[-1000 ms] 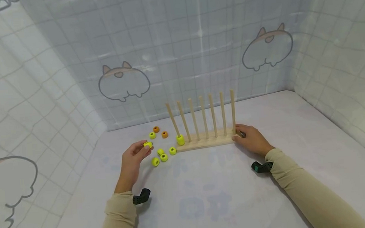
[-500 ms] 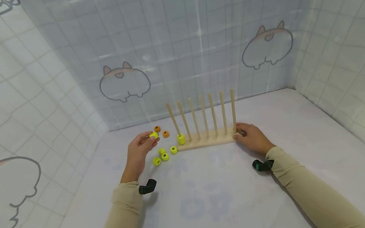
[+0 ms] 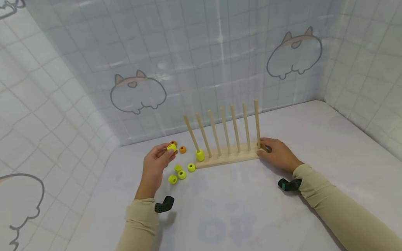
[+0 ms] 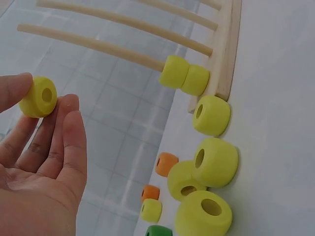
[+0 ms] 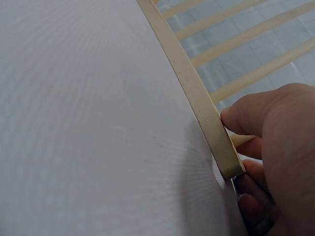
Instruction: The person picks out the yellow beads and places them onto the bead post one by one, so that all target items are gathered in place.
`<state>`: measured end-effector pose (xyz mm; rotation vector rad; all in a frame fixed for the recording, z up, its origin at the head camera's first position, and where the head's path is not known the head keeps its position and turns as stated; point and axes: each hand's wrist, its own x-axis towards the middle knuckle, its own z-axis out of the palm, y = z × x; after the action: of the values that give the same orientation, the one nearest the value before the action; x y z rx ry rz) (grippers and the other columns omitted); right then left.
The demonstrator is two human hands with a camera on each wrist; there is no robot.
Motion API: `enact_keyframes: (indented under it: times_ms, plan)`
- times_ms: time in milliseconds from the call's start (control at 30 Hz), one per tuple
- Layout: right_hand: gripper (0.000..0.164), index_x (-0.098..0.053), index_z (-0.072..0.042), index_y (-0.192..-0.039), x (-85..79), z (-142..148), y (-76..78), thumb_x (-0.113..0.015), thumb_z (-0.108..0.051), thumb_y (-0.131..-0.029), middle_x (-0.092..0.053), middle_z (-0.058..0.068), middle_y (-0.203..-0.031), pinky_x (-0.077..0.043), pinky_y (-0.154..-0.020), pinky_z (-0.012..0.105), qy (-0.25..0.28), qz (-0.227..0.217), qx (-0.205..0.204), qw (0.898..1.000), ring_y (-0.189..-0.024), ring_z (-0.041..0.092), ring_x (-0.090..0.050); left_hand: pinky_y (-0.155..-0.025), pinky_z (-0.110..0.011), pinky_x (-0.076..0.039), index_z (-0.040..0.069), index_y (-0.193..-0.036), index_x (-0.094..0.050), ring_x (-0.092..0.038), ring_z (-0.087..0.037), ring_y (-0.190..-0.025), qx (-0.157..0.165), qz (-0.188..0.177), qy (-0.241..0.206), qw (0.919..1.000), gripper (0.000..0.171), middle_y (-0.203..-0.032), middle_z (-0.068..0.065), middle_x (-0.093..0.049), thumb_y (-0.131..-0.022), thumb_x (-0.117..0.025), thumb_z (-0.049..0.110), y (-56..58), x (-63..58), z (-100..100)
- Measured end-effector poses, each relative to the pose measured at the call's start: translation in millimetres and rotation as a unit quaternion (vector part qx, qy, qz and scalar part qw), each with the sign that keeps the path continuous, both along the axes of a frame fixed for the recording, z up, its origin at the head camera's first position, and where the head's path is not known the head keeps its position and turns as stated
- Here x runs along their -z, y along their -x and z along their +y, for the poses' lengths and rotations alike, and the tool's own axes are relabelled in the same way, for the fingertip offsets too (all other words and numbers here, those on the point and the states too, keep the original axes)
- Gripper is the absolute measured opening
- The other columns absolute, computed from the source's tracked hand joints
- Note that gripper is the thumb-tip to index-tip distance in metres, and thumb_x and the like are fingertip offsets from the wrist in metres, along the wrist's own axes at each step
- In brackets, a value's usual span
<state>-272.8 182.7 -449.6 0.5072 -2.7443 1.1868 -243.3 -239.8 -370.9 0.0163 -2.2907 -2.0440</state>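
My left hand pinches a yellow bead between thumb and fingers, raised above the table left of the wooden peg rack. Its hole shows in the left wrist view. Two yellow beads sit stacked at the foot of the leftmost peg; the other pegs are bare. At the far end, my right hand grips the rack's base, thumb on the near side and fingers around the end, partly hidden. Several loose yellow beads lie by the rack's left end.
Two orange beads lie behind the yellow ones, one of them partly covered by my left hand in the head view. A green bead shows at the bottom of the left wrist view. A tile-patterned cloth wall rises behind the rack.
The left hand has moved right and slightly away from me with the yellow bead, slowing in the last half second. The right hand and the rack have stayed in place.
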Motion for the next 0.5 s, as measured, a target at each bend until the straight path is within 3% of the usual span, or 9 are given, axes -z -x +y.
enact_keyframes:
  times_ms: [267, 500]
  plan:
    - [0.047, -0.058, 0.005, -0.137, 0.4, 0.0, -1.4, -0.064, -0.023, -0.099, -0.048, 0.022, -0.147, -0.031, -0.113, 0.059, -0.009, 0.001, -0.001, 1.0, -0.136, 0.046, -0.041, -0.104, -0.038, -0.048, 0.012, -0.142, -0.055, -0.061, -0.026, -0.119, 0.01, 0.003, 0.024, 0.9997, 0.051, -0.129, -0.012, -0.061, -0.097, -0.069, 0.031, 4.4, -5.1, -0.6]
    - [0.047, -0.058, 0.005, -0.136, -0.6, 0.8, 0.3, -0.065, -0.023, -0.098, -0.048, 0.022, -0.148, -0.031, -0.113, 0.058, -0.005, -0.001, -0.002, 1.0, -0.137, 0.045, -0.04, -0.1, -0.029, -0.05, 0.009, -0.141, -0.056, -0.061, -0.023, -0.119, 0.028, 0.029, 0.005, 0.9992, 0.05, -0.131, -0.014, -0.061, -0.098, -0.068, 0.031, 6.5, -8.2, 0.9]
